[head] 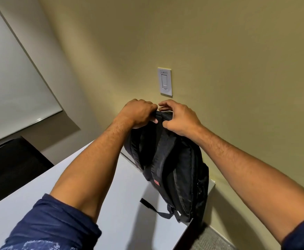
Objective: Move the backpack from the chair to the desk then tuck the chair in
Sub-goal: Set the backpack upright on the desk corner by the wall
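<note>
A black backpack (172,166) with a small red label stands upright on the white desk (97,179), close to the desk's far right corner and the wall. My left hand (138,112) is closed around the top handle of the backpack. My right hand (180,118) rests on the same top edge, thumb under it and fingers loosely spread above. A loose strap lies on the desk in front of the backpack. A dark chair (12,165) shows at the left beyond the desk.
A beige wall with a white light switch (164,82) rises right behind the backpack. A whiteboard (12,78) hangs on the left wall. Grey carpet (210,239) shows past the desk's right edge.
</note>
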Demonstrator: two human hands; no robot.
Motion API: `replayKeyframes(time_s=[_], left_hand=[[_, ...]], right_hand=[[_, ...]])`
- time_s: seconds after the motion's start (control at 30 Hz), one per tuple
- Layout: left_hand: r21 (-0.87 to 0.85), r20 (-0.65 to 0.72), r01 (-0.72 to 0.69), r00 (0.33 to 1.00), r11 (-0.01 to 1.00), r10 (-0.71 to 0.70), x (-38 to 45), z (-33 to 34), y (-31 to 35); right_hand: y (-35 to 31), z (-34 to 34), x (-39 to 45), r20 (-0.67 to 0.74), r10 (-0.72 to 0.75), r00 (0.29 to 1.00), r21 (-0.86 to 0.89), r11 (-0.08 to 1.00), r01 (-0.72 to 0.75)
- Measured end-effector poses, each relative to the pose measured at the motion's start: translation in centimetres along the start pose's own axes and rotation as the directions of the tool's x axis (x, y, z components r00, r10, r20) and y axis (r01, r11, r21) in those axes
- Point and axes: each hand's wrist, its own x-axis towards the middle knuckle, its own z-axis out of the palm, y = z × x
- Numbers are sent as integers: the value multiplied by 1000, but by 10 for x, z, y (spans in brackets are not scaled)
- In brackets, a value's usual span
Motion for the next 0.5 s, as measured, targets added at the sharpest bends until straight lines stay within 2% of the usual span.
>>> replayKeyframes(time_s=[0.1,0.2,0.27,0.33,0.5], left_hand=[[-26,13,21,1000,999,-21,16,3,10],[-135,53,102,994,985,-96,23,24,23],[-324,28,186,982,928,-187,24,43,27],[-456,-23,204,970,866,-241,23,61,31],[-483,-43,233,956,844,-289,33,89,51]], right_hand=[[22,-11,11,75,3,997,21,1000,-4],[44,-8,16,123,-8,992,-106,994,21],[57,-1,16,61,-39,997,-209,977,51],[66,6,14,-8,-82,997,-287,955,77],[83,21,12,-150,-88,985,-466,885,8]])
